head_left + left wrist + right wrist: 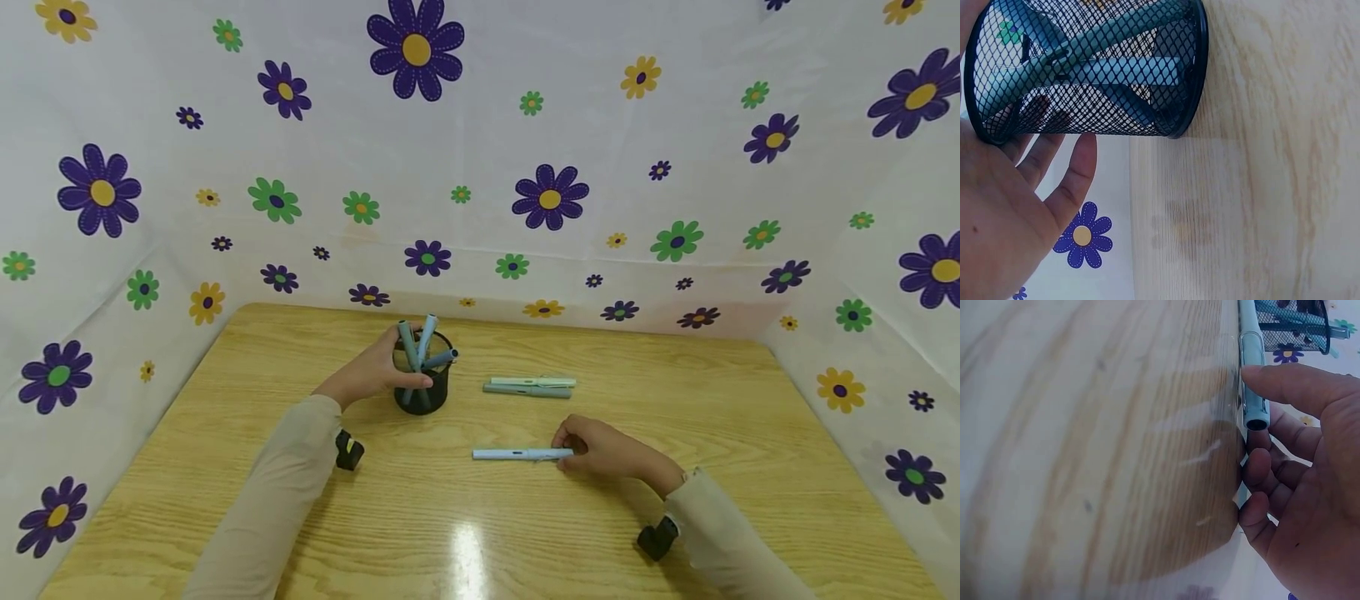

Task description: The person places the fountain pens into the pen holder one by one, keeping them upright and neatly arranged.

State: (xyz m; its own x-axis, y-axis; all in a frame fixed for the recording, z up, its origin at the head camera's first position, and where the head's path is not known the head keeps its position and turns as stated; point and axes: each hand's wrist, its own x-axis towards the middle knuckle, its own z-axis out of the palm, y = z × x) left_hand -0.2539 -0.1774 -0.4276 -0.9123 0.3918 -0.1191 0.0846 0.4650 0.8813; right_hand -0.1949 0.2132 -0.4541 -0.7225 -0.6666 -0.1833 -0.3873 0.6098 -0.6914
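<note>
My left hand (382,367) grips a black mesh pen cup (432,398) at the left of the table, thumb on the near side and fingers around the far side. Several green and blue pens lean inside it, and their lower ends show through the mesh (1129,112). In front and to the right, a light blue pen (510,454) lies level at the table surface. Its right end is pinched between the thumb and fingers of my right hand (603,450). The right wrist view shows the thumb on the side of this pen (1252,356).
Two more pens lie side by side behind the light blue one: a pale green pen (525,382) and a darker grey-green pen (517,390). The wooden table (375,517) meets a flower-patterned white cloth (465,225) at its back and sides.
</note>
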